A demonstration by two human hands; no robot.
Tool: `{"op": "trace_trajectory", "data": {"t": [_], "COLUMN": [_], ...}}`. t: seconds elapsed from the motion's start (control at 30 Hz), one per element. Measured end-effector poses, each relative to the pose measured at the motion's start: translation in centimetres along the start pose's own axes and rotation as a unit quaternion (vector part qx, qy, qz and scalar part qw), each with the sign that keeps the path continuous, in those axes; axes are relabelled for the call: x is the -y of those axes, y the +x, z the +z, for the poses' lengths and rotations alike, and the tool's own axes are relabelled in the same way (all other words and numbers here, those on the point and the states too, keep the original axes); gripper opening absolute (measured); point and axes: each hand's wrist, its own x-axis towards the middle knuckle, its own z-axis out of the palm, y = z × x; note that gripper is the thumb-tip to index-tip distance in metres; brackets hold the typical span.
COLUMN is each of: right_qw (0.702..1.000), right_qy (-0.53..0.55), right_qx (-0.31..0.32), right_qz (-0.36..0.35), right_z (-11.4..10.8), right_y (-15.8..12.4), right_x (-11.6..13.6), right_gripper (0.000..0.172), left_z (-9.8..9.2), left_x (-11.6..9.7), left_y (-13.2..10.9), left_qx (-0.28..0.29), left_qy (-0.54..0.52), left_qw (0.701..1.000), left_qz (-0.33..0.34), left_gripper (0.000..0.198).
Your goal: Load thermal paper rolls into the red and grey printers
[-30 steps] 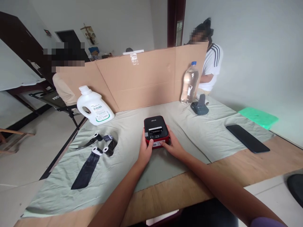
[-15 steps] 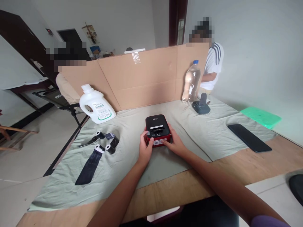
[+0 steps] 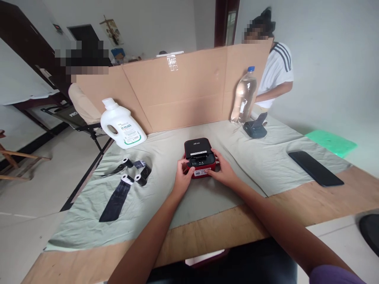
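A small label printer, black on top with a red base and a white sticker on its near side, sits on the cloth in front of me. Its black lid looks slightly raised along the near edge. My left hand wraps the near left corner, thumb on the front and fingers at the side. On the opposite side, my right hand grips the near right corner, with its thumb by the sticker. Inside the printer, what lies under the lid is hidden.
Several dark rolls with loose strips lie left. A white jug and a water bottle stand before a cardboard screen. Right are a dark grey device, a phone and a green plastic item. Two people sit beyond.
The printer's lid has lifted a little at its near edge. Both hands keep their hold on the sides. My view has shifted slightly.
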Motion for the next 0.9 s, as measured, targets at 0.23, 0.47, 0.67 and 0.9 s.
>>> {"op": "trace_trajectory", "data": {"t": [0.23, 0.47, 0.67, 0.9], "right_qw": [1.000, 0.997, 0.995, 0.936], "right_qy": [0.012, -0.056, -0.078, -0.169], "right_qx": [0.022, -0.030, 0.061, 0.293], "right_qz": [-0.017, -0.039, 0.014, 0.101], "right_z": [-1.7, -2.2, -0.5, -1.4], "right_y": [1.0, 5.9, 10.7, 12.6], "right_x": [1.0, 3.6, 5.5, 9.4], "right_gripper": [0.074, 0.032, 0.016, 0.019], "left_z": [-0.2, -0.2, -0.4, -0.4], "left_x": [0.6, 1.7, 1.1, 1.3], "left_y": [-0.2, 0.1, 0.0, 0.2], "left_qx": [-0.001, -0.002, 0.009, 0.004], "left_qy": [-0.027, -0.028, -0.021, 0.007], "left_qw": [1.000, 0.999, 0.998, 0.996], "left_qz": [0.013, 0.043, 0.051, 0.086], "left_gripper": [0.041, 0.038, 0.037, 0.031]}}
